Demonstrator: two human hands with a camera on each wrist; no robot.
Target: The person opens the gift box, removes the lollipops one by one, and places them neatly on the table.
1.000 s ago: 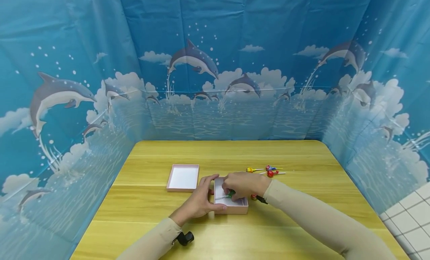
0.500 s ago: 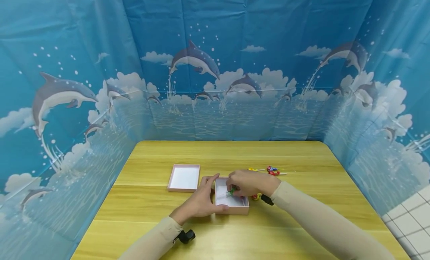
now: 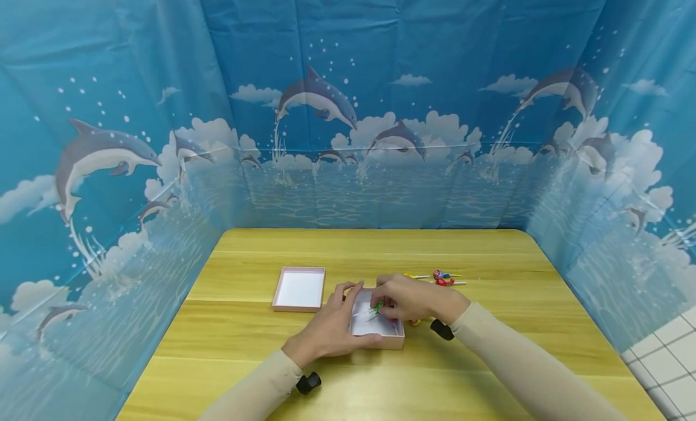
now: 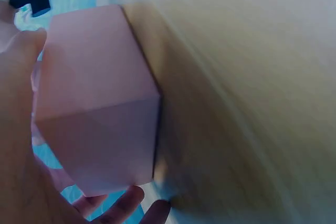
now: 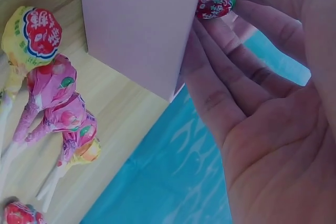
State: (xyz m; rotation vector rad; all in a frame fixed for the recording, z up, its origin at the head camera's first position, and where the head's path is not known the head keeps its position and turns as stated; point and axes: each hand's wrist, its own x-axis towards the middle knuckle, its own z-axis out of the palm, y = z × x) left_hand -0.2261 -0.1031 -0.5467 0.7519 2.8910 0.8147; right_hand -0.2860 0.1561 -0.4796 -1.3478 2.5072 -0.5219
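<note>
While steadying the pink box (image 3: 377, 334) on the counter (image 3: 489, 360) with left hand (image 3: 331, 330) curled round its near wall, right hand (image 3: 413, 299) has edged farther over it, fingers pinching the green-wrapped lollipop (image 3: 376, 307) just above the white floor, seemingly near release.

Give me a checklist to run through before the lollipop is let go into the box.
1. Pink box steadied by the left hand: ok, it grips the box's left side.
2. Green-wrapped lollipop held by the right hand over the box opening: ok.
3. Box interior free to take it: cannot tell, the hands cover part of it.
4. Lid out of the way: ok, it lies apart to the left.
5. Loose lollipops clear of the box: ok, they lie beside its outer wall on the table.
</note>
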